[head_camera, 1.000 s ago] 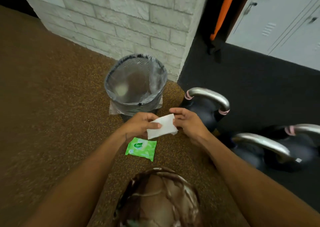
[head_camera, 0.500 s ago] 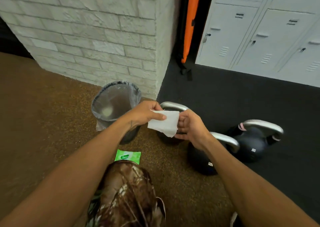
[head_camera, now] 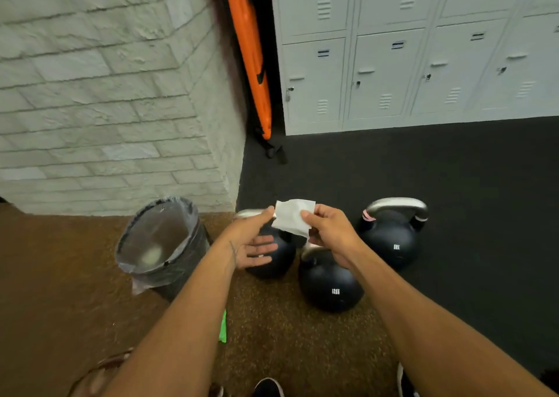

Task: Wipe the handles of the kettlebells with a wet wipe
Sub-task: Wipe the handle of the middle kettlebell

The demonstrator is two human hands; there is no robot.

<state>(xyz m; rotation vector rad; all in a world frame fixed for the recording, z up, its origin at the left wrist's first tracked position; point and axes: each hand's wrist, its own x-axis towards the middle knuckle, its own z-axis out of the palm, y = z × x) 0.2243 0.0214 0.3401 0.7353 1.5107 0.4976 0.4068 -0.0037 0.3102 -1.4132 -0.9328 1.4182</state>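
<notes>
Kettlebell (head_camera: 331,287) nearest, on brown floor (head_camera: 287,336), handle mostly hidden behind right grip (head_camera: 329,233). Next back, 2nd kettlebell (head_camera: 281,263) beside lined bin (head_camera: 181,275), partly behind left grip (head_camera: 248,242). Wet wipe (head_camera: 292,219) is up in the air over those two: right grip pinches its right edge w/ thumb & fingers, while left grip has fingers straight, thumb tip at left edge. 3rd kettlebell (head_camera: 390,242) further back on black mat (head_camera: 453,184). Lockers (head_camera: 423,63) at rear.
</notes>
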